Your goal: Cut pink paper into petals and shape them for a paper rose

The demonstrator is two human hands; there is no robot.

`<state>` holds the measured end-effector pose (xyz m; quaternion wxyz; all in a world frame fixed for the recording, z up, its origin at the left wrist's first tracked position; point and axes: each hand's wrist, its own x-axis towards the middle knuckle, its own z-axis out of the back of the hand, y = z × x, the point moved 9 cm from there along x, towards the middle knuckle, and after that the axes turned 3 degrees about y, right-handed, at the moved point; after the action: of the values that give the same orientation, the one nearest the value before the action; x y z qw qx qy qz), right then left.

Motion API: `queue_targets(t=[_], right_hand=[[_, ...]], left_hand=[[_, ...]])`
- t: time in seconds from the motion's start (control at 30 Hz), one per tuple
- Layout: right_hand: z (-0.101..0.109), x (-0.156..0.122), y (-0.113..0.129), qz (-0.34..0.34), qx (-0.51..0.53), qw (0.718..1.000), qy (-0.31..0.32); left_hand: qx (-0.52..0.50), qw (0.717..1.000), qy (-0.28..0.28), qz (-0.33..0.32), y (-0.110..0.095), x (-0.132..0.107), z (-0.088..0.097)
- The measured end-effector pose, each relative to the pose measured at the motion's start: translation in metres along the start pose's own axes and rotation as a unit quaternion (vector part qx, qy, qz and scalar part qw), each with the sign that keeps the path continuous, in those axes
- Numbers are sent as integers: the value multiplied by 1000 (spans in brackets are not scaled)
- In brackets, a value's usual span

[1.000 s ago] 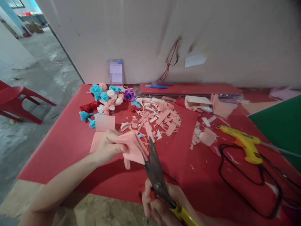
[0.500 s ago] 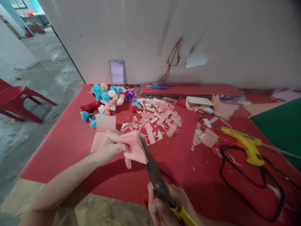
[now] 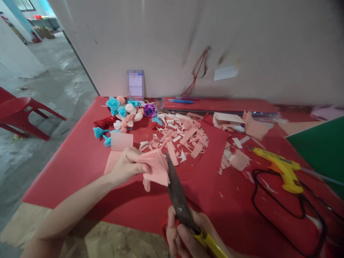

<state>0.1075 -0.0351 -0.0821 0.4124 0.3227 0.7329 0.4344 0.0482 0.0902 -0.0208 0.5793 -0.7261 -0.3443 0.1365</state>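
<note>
My left hand [image 3: 134,163] pinches a folded stack of pink crepe paper [image 3: 156,167] over the front of the red table. My right hand [image 3: 185,229] is closed round the yellow-handled scissors [image 3: 178,197], whose dark blades point up and away from me. The blades lie along the right edge of the pink paper; whether they touch it I cannot tell. Just behind my left hand lie flat pink paper pieces [image 3: 122,142]. A heap of pink and white paper scraps [image 3: 185,136] spreads beyond the paper stack.
Blue, pink, white, red and purple paper flowers [image 3: 123,113] cluster at the back left, below a phone [image 3: 135,85] leaning on the wall. A yellow glue gun [image 3: 279,166] with a looped black cord lies right, beside a green sheet [image 3: 319,143]. A red chair [image 3: 24,111] stands left.
The scissor blades have shifted slightly right, from against the paper's edge, and their tip shows more clearly. My left hand holds the pink paper in nearly the same place.
</note>
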Motion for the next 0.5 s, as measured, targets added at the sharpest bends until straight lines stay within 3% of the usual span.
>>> queue_targets(t=[0.13,0.3,0.5], right_hand=[[4,1,5,-9,39,998,-49],[-13,12,-5,-1,208,973,97],[-19,19,-11,23,276,949,151]], left_hand=[[3,1000,-5,4,3,-1,2],[1,1000,-6,-1,5,-2,4],[-11,1000,19,-9,5,-2,1]])
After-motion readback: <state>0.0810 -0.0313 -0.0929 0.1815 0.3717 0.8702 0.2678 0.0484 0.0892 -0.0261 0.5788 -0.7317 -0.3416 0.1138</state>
